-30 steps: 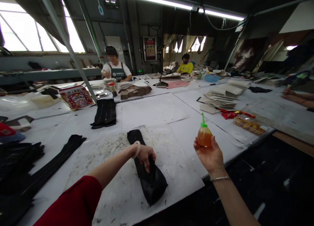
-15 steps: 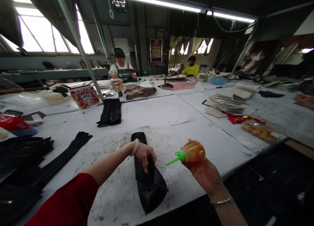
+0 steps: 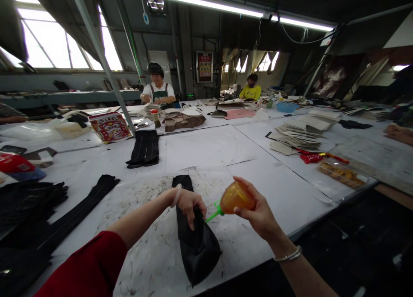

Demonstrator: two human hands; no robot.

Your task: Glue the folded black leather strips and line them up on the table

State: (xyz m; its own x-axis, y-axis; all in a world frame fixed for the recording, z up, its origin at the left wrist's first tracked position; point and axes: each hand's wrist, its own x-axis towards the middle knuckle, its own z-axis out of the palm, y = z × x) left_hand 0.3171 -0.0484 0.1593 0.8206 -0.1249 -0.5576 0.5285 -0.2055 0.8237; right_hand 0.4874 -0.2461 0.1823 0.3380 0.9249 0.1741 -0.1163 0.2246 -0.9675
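My left hand grips the upper part of a black fabric piece, shaped like a long pouch, lying on the white tabletop. Its fingers are closed on the folded edge. In my right hand is an orange squeeze bottle with a thin green nozzle. The bottle is tilted, nozzle pointing down and left, its tip close to the fingers of my left hand at the fabric's edge. Whether the tip touches the fabric I cannot tell.
Black zippered strips lie behind, and a heap of black pieces covers the left side. On the right are stacked boards and a clear food box. Two people sit at the far side; a grey pole rises at left.
My right hand has moved the squeeze bottle leftward, bringing its nozzle up to the black fabric piece by my left hand. My left hand has stayed in place.
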